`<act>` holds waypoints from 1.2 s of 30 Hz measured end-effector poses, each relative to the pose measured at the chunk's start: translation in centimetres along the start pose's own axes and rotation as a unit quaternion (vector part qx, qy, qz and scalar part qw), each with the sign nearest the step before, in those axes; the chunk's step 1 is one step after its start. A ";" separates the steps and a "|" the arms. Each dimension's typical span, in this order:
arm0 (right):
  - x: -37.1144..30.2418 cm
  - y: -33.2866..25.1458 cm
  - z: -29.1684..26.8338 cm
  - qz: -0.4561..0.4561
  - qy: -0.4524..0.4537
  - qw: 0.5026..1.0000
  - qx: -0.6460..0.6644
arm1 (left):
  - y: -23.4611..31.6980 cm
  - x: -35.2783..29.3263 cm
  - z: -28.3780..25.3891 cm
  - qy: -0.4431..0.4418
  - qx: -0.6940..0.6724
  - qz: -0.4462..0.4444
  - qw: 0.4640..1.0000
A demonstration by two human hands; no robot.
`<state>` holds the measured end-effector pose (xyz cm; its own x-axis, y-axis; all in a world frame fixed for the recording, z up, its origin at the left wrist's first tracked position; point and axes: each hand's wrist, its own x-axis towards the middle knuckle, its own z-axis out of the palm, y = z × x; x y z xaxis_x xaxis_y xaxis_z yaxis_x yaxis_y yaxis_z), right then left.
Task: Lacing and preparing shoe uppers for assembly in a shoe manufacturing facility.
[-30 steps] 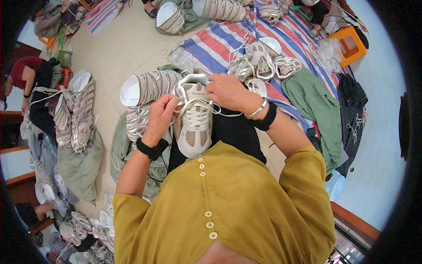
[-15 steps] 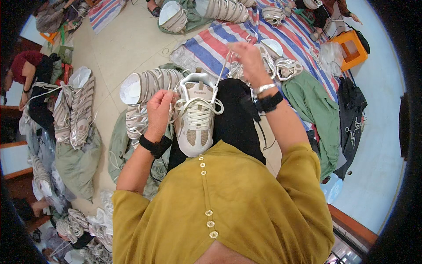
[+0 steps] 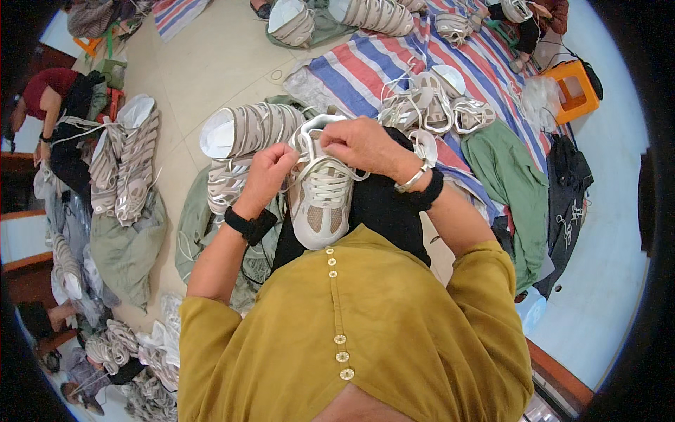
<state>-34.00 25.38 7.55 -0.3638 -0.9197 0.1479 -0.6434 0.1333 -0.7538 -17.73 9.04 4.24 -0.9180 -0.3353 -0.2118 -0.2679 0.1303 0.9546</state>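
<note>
A beige and white sneaker [image 3: 321, 221] rests on my black-clad lap, toe toward my body. Its pale shoelace [image 3: 328, 186] runs criss-cross up the front, with a loop sticking out at the right. At the left of the ankle opening, my left hand [image 3: 269, 171] is closed in a pinch on the shoelace. My right hand [image 3: 367, 146] lies over the tongue, fingers curled together on the shoelace; the strand between them is mostly hidden. The hand also covers part of the shoe's opening.
Stacked sneakers [image 3: 249, 130] lie just left of my knees, with another stack [image 3: 137, 165] on a green sack further left. Several loose shoes [image 3: 429, 102] sit on a striped sheet [image 3: 351, 67] ahead. An orange stool [image 3: 578, 91] stands far right. Another person [image 3: 53, 98] bends at the left.
My right hand has come down and inward from the raised, stretched shoelace to the shoe's tongue. My left hand stays beside the shoe, slightly lower. The whole view has shifted a little.
</note>
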 end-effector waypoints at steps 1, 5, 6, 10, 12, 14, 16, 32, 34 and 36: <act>0.1 0.2 0.7 -0.021 0.000 1.000 -0.010 | 0.3 -0.1 0.1 0.002 -0.019 -0.009 1.000; 0.5 0.6 2.1 0.005 -0.002 1.000 0.028 | 0.5 -0.2 0.1 0.005 -0.020 -0.009 1.000; 0.5 0.7 2.3 0.044 -0.007 0.997 0.067 | 0.4 -0.2 0.1 0.005 -0.021 -0.009 1.000; 0.3 0.1 2.4 0.082 -0.027 0.993 0.084 | 1.1 0.0 0.5 0.091 0.159 0.101 0.978; 0.0 0.1 2.5 0.056 -0.009 0.994 0.090 | 2.0 0.1 0.9 0.138 0.297 0.208 0.921; -0.1 0.3 2.7 0.054 -0.003 0.995 0.083 | 3.1 0.1 1.1 0.147 0.429 0.321 0.832; -0.1 0.5 2.9 0.051 0.003 0.996 0.076 | 2.2 0.2 1.1 0.133 0.368 0.275 0.878; 0.1 -0.7 1.9 0.058 0.019 0.996 -0.068 | -0.5 1.5 -0.9 -0.028 -0.192 -0.149 0.970; -0.8 -0.3 0.0 0.080 0.046 0.992 -0.085 | -0.2 0.7 -1.2 -0.012 -0.219 -0.131 0.967; -2.4 2.1 -2.1 0.112 0.095 0.985 -0.088 | 1.0 0.0 -1.5 0.015 -0.257 -0.095 0.961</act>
<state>-35.83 28.67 6.95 -0.6189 -0.7761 0.1207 -0.6332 0.4021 -0.6613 -17.54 7.78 5.47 -0.8560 -0.3345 -0.3941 -0.2429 -0.4126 0.8779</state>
